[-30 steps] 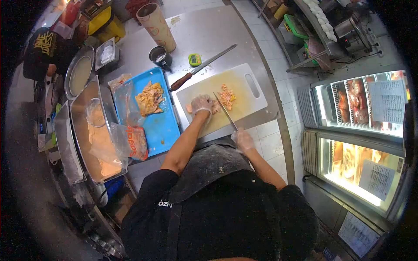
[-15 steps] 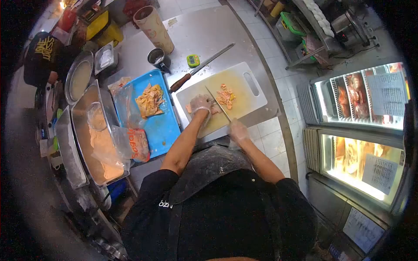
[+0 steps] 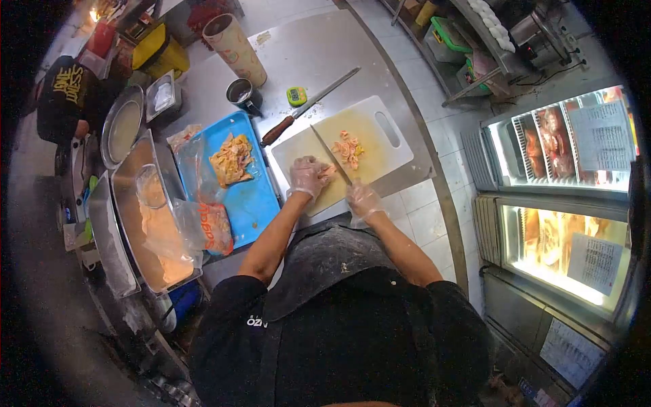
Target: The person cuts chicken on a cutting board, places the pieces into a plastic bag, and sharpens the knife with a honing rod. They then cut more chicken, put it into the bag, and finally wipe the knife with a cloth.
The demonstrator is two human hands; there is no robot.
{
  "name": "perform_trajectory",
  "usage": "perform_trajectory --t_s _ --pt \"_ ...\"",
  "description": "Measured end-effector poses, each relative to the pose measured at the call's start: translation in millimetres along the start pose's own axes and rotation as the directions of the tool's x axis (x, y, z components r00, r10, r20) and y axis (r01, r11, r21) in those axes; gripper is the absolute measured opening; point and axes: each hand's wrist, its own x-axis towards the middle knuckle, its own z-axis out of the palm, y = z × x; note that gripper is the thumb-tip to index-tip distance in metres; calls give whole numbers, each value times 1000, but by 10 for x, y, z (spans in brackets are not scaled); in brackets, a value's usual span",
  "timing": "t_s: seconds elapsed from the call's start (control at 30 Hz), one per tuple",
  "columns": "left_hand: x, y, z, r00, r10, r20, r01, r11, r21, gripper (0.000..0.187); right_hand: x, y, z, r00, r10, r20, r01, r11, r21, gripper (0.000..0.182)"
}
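Note:
My right hand (image 3: 364,201), in a clear plastic glove, grips a knife (image 3: 330,153) whose long blade slants across the white cutting board (image 3: 378,163). My left hand (image 3: 310,176), also gloved, is closed over a piece of pale pink meat (image 3: 327,174) beside the blade; the fingers partly cover it. On the far side of the blade lies a small heap of cut meat strips (image 3: 348,150). Left of the board, a blue tray (image 3: 256,216) holds larger pieces of raw meat (image 3: 232,161). A honing steel with a wooden handle (image 3: 279,130) rests along the board's far edge.
A green timer (image 3: 296,95), metal cup (image 3: 245,95) and tall patterned cylinder (image 3: 234,51) stand beyond the board. A plastic bag (image 3: 203,220) overlaps the tray. At left is a metal pan of orange powder (image 3: 159,234). Lit glass-door fridges (image 3: 556,203) stand right. Another person's cap (image 3: 64,98) shows far left.
The knife blade has shifted left, nearer my left hand, and my right hand has moved slightly left with it. My left hand has moved a little left and down.

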Motion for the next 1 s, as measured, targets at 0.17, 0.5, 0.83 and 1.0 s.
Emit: perform_trajectory --t_s 0.17,0.5,0.83,1.0 --pt "-19 126 140 996 -89 30 89 996 17 17 31 -167 40 886 455 89 -462 848 262 23" --pt "123 129 337 964 -252 -81 258 963 72 22 -922 82 -75 936 272 221 -298 950 91 21" --pt "-13 161 -82 967 -194 -166 156 963 -218 24 57 -96 -153 978 204 -33 -196 968 158 20" --pt "-45 -10 -18 928 -204 -313 143 968 -208 20 179 -146 -10 984 149 -98 -142 987 73 35"
